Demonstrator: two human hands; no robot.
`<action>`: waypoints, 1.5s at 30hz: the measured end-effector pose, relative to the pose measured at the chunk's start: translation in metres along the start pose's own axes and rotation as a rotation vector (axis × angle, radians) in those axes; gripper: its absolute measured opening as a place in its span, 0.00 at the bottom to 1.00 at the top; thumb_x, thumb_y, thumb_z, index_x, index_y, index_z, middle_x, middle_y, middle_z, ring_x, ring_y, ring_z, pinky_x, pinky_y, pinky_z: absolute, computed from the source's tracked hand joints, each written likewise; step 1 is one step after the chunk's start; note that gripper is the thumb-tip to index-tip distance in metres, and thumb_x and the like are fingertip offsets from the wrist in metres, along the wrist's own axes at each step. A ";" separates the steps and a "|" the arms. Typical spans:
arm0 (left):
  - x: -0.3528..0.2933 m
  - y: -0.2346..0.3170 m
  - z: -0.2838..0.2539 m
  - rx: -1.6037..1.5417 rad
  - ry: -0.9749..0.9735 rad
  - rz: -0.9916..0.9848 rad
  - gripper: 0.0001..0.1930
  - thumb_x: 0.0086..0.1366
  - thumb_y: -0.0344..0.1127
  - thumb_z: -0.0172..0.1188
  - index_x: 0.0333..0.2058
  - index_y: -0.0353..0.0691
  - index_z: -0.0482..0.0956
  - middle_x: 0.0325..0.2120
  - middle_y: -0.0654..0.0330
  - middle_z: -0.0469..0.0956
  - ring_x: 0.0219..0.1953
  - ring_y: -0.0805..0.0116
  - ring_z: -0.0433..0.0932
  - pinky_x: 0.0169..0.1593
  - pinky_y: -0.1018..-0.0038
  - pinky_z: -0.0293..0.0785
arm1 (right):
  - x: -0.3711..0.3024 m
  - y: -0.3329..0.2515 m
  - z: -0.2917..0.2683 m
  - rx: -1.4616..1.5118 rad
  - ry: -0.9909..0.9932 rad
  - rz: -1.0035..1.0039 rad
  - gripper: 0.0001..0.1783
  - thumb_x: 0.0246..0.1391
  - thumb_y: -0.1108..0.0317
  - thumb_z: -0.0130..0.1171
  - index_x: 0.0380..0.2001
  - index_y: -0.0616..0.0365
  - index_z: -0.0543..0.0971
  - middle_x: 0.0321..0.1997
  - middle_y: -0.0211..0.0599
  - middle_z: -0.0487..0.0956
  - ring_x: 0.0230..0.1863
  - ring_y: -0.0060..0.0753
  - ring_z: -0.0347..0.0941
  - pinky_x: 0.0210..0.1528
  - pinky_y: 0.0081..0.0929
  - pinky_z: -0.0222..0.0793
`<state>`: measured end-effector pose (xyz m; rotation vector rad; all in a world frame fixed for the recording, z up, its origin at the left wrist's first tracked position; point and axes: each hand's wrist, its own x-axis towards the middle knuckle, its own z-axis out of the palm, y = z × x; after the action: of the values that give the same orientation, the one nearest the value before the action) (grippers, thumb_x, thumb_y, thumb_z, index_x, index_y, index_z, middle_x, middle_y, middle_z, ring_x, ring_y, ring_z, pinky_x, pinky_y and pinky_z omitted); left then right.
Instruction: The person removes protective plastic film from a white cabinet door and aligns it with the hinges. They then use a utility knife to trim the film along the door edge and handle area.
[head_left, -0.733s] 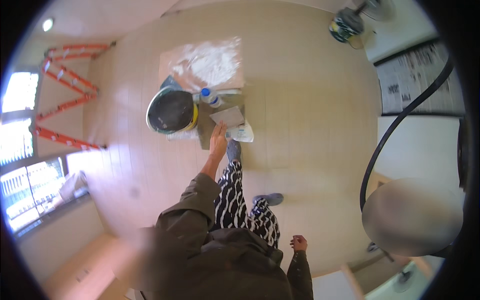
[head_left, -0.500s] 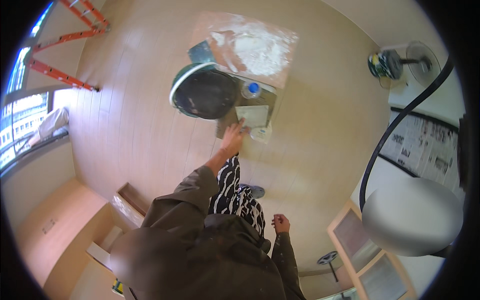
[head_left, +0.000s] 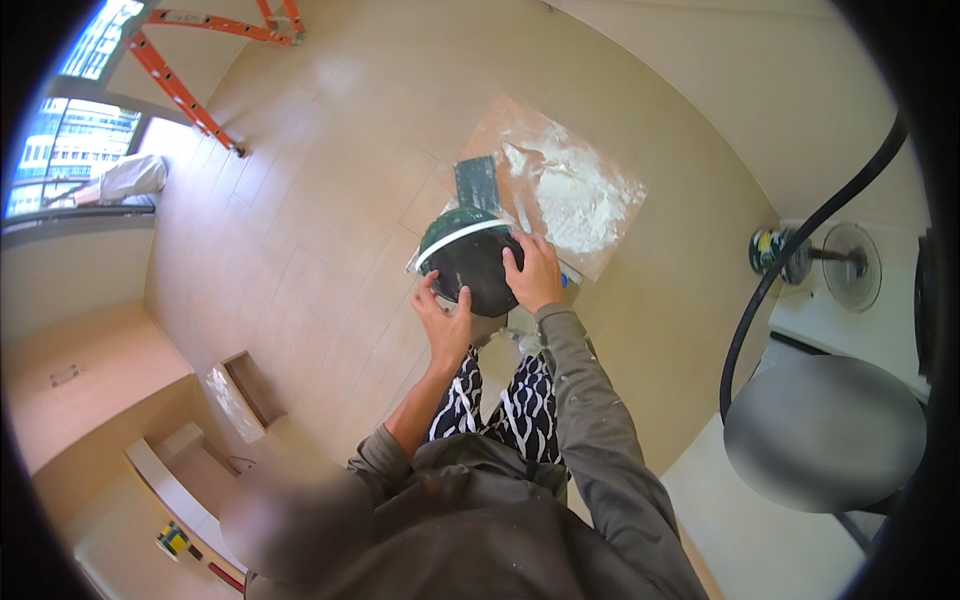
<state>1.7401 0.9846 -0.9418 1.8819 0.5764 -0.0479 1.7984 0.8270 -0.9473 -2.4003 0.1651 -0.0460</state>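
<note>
In the head view a dark green bucket [head_left: 478, 268] with a white handle and a blackish round top stands on the floor ahead of my legs. My left hand [head_left: 443, 318] is closed on its near left rim, the fingertips against the dark surface. On the right rim sits my right hand [head_left: 537, 272], thumb over the edge. Just beyond lies a pinkish board [head_left: 480, 132] bearing a heap of white powder [head_left: 578, 205]. A dark green flat square [head_left: 477, 183] overlaps the board's left side. Beside my right wrist a blue-capped container [head_left: 565, 281] is mostly hidden.
An orange ladder [head_left: 172, 83] stands at the far left by the window. To my left is an open wooden box [head_left: 250, 392] near a pale wooden cabinet [head_left: 110, 395]. A black cable [head_left: 800, 235] and a blurred round object [head_left: 825, 432] cross the right side.
My left hand has moved from the pale items onto the bucket. The right hand has come up from beside my body onto its rim. The view has shifted.
</note>
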 end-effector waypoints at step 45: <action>-0.004 0.002 -0.045 -0.686 0.236 0.041 0.36 0.45 0.12 0.67 0.55 0.36 0.69 0.55 0.48 0.77 0.56 0.60 0.77 0.60 0.65 0.75 | 0.073 -0.015 -0.029 0.556 -0.640 -0.057 0.23 0.62 0.79 0.55 0.60 0.58 0.76 0.54 0.42 0.82 0.50 0.31 0.81 0.53 0.28 0.77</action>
<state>1.7270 1.0228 -0.9216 1.2337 0.6160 0.3617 1.8700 0.8094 -0.9165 -1.7595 -0.1950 0.5698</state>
